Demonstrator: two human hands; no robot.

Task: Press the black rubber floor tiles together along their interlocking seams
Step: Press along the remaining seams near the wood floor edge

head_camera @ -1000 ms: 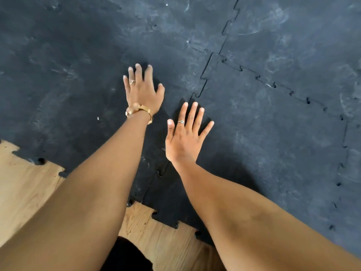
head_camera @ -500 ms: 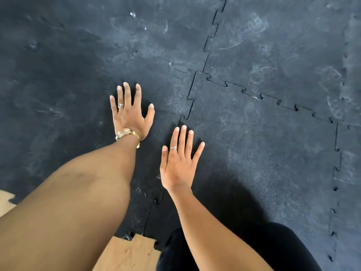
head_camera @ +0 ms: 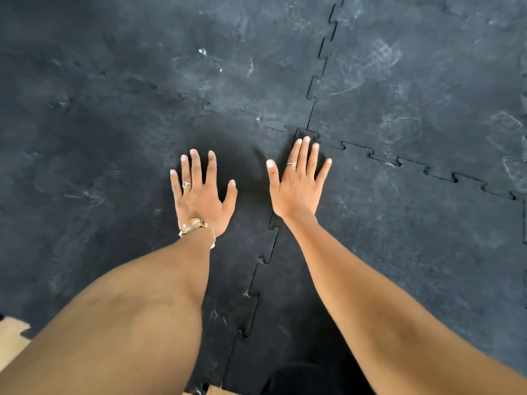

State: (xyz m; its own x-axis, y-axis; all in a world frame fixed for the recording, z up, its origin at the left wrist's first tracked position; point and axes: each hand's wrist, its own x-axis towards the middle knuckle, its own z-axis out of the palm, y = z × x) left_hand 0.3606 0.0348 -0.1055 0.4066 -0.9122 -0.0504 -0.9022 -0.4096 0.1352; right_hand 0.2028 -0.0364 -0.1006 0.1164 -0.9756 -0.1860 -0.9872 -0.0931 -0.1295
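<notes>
Black rubber floor tiles point(head_camera: 399, 238) with chalky scuffs cover nearly the whole view. A toothed seam point(head_camera: 258, 280) runs from the bottom centre up to a four-way corner point(head_camera: 302, 131), and another seam point(head_camera: 413, 166) runs off to the right. My left hand point(head_camera: 199, 198), with a ring and a gold bracelet, lies flat with fingers spread on the tile left of the seam. My right hand point(head_camera: 298, 183) lies flat over the seam, its fingertips at the corner. Neither hand holds anything.
Bare wooden subfloor point(head_camera: 11, 343) shows at the bottom left edge and in a sliver at the bottom centre. Dark clothing point(head_camera: 299, 377) sits at the bottom between my arms. Tiles extend beyond the top, left and right of the view.
My view has shifted forward over the mat. My right hand has moved up the seam to the four-way corner. Both hands stay flat, now nearly level with each other.
</notes>
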